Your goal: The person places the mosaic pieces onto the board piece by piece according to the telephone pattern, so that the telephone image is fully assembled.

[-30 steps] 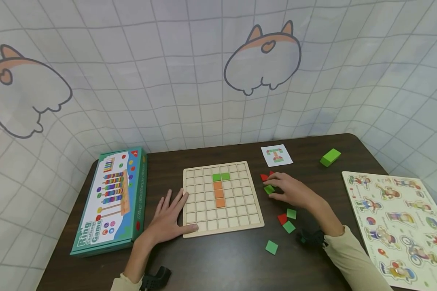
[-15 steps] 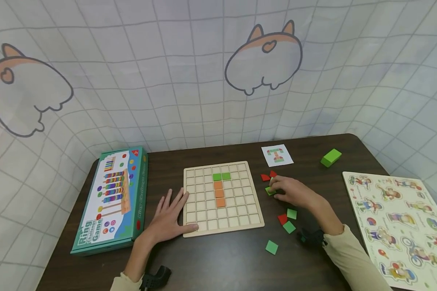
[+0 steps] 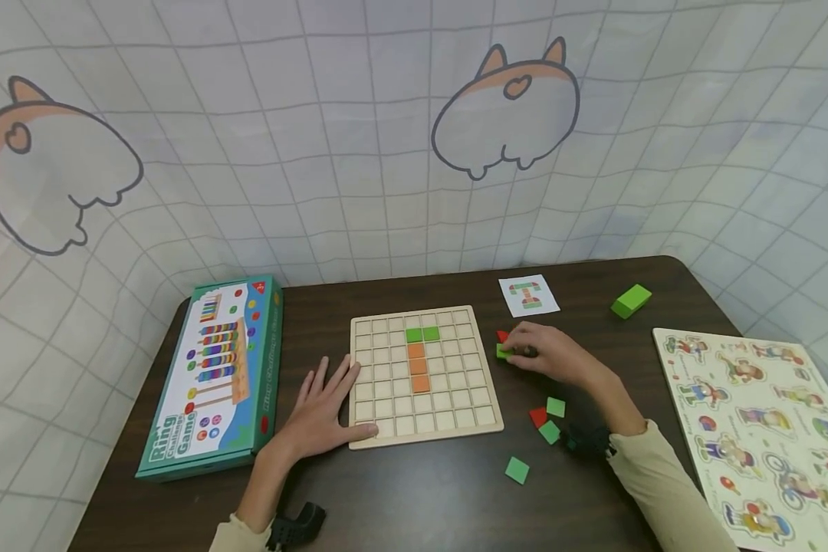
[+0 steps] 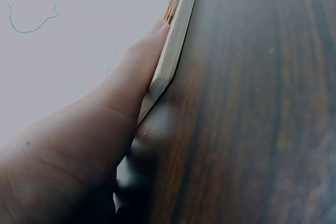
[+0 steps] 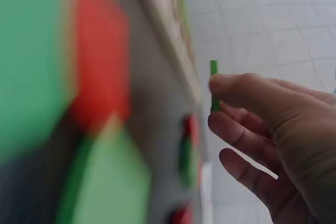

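Observation:
My right hand (image 3: pixel 548 354) pinches a thin green square tile (image 5: pixel 214 100) between thumb and finger, raised off the table in the right wrist view. The other fingers of that hand bend loosely beneath it. My left hand (image 3: pixel 320 418) lies spread at the left edge of the wooden grid board (image 3: pixel 379 389), its thumb (image 4: pixel 149 45) along the near corner. In the board's cells sit two green tiles (image 3: pixel 422 334) side by side, with a column of three orange tiles (image 3: pixel 418 366) below the left one. A red piece (image 3: pixel 501 336) shows beside my right fingers.
A printed pattern card (image 3: pixel 528 295) lies behind the right hand. Nearer me are a red tile (image 3: pixel 538 417) and green tiles (image 3: pixel 517 470). A green block (image 3: pixel 631 300) and a picture puzzle board (image 3: pixel 759 429) are at right, a game box (image 3: pixel 210 376) at left.
My right hand has picked up the green tile from the small pile and moved it slightly left toward the board. The left hand stays in place.

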`<state>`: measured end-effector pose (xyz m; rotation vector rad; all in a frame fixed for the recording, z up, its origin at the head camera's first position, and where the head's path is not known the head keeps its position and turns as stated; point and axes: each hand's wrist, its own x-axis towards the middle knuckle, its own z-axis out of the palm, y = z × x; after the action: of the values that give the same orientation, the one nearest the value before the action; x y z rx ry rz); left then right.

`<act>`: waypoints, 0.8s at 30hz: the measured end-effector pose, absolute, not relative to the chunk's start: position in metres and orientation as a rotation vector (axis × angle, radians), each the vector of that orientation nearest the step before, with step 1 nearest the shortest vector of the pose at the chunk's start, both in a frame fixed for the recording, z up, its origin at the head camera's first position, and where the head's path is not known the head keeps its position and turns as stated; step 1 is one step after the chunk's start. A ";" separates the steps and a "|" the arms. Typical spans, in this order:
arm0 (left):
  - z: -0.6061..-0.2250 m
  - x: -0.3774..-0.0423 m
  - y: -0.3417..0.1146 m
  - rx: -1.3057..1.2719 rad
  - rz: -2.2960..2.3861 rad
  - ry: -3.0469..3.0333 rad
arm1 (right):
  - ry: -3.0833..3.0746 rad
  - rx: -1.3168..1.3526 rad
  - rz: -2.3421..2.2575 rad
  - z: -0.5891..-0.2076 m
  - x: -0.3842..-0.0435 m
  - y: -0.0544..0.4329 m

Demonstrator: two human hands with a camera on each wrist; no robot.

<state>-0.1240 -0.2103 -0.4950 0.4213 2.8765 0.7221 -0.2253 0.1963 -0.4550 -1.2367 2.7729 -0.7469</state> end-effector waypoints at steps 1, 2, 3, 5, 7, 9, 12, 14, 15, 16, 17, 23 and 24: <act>-0.495 -0.124 -0.210 0.421 0.718 2.874 | 2.773 -1.250 -0.775 -0.453 -0.227 0.190; -0.495 -0.123 -0.209 0.425 0.716 2.874 | 2.772 -1.265 -0.794 -0.450 -0.228 0.181; -0.494 -0.123 -0.209 0.429 0.716 2.874 | 2.763 -1.279 -0.815 -0.446 -0.230 0.170; -0.494 -0.123 -0.209 0.438 0.732 2.875 | 2.737 -1.306 -0.845 -0.439 -0.233 0.146; -0.493 -0.122 -0.208 0.439 0.738 2.882 | 2.707 -1.317 -0.861 -0.434 -0.238 0.119; -0.493 -0.121 -0.208 0.440 0.756 2.885 | 2.685 -1.310 -0.870 -0.432 -0.242 0.093; -0.493 -0.121 -0.208 0.438 0.749 2.884 | 2.693 -1.269 -0.807 -0.437 -0.248 0.058; -0.494 -0.121 -0.208 0.443 0.750 2.875 | 2.707 -1.225 -0.712 -0.443 -0.250 0.041; -0.494 -0.121 -0.208 0.444 0.750 2.872 | 2.714 -1.203 -0.659 -0.447 -0.251 0.035; -0.494 -0.121 -0.207 0.443 0.743 2.872 | 2.726 -1.191 -0.605 -0.450 -0.251 0.030; -0.494 -0.120 -0.207 0.440 0.744 2.871 | 2.735 -1.178 -0.562 -0.453 -0.251 0.026; -0.492 -0.122 -0.209 0.424 0.710 2.880 | 2.791 -1.228 -0.505 -0.459 -0.250 0.018; -0.492 -0.122 -0.209 0.422 0.706 2.879 | 2.794 -1.248 -0.501 -0.460 -0.250 0.018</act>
<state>-0.1217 -0.2093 -0.4923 0.4222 2.8791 0.7064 -0.2501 0.0182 -0.4596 -1.2476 2.7940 -0.5006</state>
